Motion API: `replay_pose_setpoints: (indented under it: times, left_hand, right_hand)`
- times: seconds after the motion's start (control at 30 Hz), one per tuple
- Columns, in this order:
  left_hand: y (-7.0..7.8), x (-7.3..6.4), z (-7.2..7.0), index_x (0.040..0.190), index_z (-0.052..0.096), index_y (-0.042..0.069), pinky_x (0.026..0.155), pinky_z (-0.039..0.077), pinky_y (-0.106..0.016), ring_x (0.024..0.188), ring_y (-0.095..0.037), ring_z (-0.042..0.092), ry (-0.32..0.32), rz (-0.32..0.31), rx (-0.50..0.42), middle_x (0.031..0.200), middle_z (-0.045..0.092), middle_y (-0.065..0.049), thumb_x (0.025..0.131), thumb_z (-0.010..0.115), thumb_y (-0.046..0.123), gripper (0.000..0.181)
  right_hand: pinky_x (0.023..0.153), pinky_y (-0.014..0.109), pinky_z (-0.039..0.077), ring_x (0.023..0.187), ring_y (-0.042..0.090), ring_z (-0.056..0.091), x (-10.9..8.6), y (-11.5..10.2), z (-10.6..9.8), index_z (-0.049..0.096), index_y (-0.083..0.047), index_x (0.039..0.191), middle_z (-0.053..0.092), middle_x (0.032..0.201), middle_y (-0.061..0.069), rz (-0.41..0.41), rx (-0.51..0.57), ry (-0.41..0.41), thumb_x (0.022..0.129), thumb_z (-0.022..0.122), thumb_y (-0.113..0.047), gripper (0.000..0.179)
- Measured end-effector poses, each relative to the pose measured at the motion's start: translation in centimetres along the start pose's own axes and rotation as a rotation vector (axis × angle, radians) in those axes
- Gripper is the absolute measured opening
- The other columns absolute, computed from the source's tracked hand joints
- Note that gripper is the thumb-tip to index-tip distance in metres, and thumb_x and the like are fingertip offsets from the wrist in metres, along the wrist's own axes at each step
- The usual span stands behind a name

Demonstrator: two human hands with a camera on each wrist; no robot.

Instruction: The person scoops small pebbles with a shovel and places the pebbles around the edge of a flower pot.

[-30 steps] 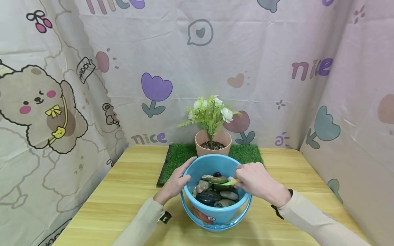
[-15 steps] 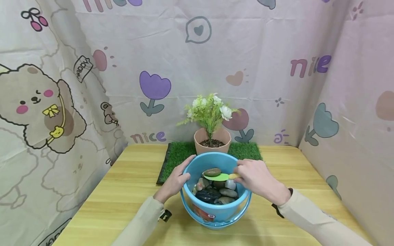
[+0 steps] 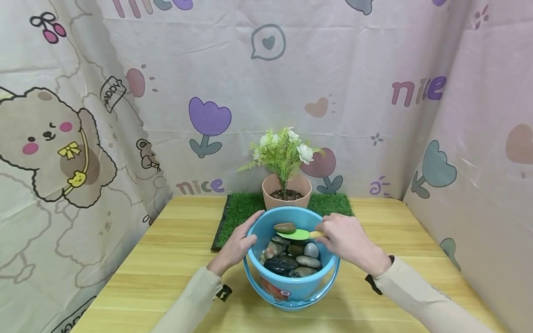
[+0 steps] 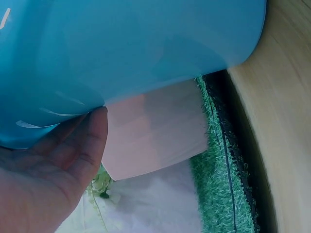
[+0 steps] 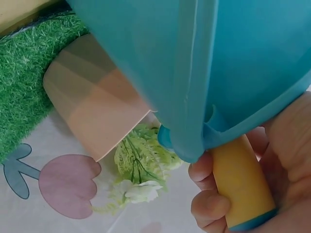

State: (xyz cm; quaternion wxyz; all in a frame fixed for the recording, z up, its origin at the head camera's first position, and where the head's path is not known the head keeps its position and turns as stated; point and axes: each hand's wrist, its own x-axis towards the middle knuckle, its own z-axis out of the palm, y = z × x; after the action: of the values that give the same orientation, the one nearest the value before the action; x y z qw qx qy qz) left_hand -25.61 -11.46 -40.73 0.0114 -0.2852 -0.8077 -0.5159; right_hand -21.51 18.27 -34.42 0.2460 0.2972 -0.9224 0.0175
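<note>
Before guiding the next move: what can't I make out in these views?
Head: whatever lies beneath the upper stones, which cover it.
Head: end of the yellow handle, inside the right hand.
Head: the label, too small to read.
Right wrist: the green blade, behind the bucket.

Bright Overview, Duller Wrist Views

Soft, fairly even light fills the head view, with a pinkish cast on the right of the printed curtain (image 3: 491, 97) and a faint shadow on the wooden table (image 3: 179, 259) near the blue bucket (image 3: 308, 289). A black stone (image 3: 278, 266) carries small glints. The left-wrist picture is dimmer and bluish, white glare streaking the bucket. The right-wrist picture looks slightly hazy, with shade darkening part of the flowerpot (image 5: 92, 92).
</note>
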Motion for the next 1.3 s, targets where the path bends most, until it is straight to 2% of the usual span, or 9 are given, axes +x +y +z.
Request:
replay_pose_setpoints:
  times: [0.2,0.37,0.63,0.87,1.03,1.3]
  left_hand:
    - [-0.2,0.12,0.07,0.156,0.027,0.026,0.095,0.05,-0.054,0.129,-0.037,0.053,-0.006,0.004,-0.003,0.152,0.043,-0.01,0.088,0.039,0.006,0.072]
    - [-0.18,0.37,0.13,0.156,0.027,0.026,0.095,0.05,-0.053,0.128,-0.036,0.053,-0.01,0.015,-0.011,0.151,0.043,-0.011,0.088,0.038,0.006,0.071]
    - [-0.04,0.57,0.12,0.155,0.029,0.026,0.094,0.05,-0.053,0.128,-0.036,0.054,-0.011,0.014,-0.003,0.151,0.044,-0.01,0.088,0.038,0.007,0.071]
    - [-0.07,0.39,-0.14,0.155,0.029,0.022,0.094,0.05,-0.053,0.127,-0.036,0.054,-0.001,0.008,0.018,0.152,0.043,-0.01,0.088,0.038,0.008,0.07]
    - [-0.13,0.22,-0.18,0.156,0.029,0.019,0.094,0.05,-0.053,0.128,-0.037,0.054,-0.002,0.004,0.011,0.152,0.043,-0.011,0.087,0.038,0.007,0.07]
    - [-0.15,0.28,0.0,0.155,0.029,0.023,0.095,0.049,-0.054,0.129,-0.036,0.053,-0.011,0.007,0.003,0.152,0.043,-0.01,0.088,0.038,0.007,0.07]
  right_hand:
    - [0.045,0.019,0.029,0.062,0.008,0.05,-0.2,0.02,0.22,0.074,-0.024,0.077,0.053,0.065,-0.011,0.012,-0.008,0.025,0.073,0.084,-0.027,0.011]
    - [0.046,0.018,0.029,0.065,0.008,0.052,-0.42,0.22,0.25,0.076,-0.024,0.083,0.057,0.068,-0.011,0.019,0.003,0.052,0.073,0.084,-0.025,0.013]
    - [0.045,0.019,0.024,0.059,0.006,0.037,-0.29,0.7,0.09,0.071,-0.024,0.077,0.042,0.063,-0.012,-0.001,0.01,0.038,0.08,0.079,-0.023,0.009]
    - [0.047,0.018,0.027,0.065,0.007,0.045,-0.04,0.75,0.17,0.074,-0.023,0.084,0.056,0.069,-0.012,0.011,0.044,0.027,0.083,0.076,-0.024,0.003]
    - [0.046,0.018,0.028,0.066,0.006,0.048,-0.11,0.74,0.27,0.076,-0.023,0.09,0.058,0.072,-0.012,0.025,0.069,0.021,0.083,0.076,-0.025,0.007]
    - [0.046,0.017,0.028,0.067,0.006,0.05,-0.58,0.97,0.24,0.077,-0.025,0.092,0.062,0.075,-0.012,0.016,0.068,0.033,0.081,0.078,-0.027,0.011]
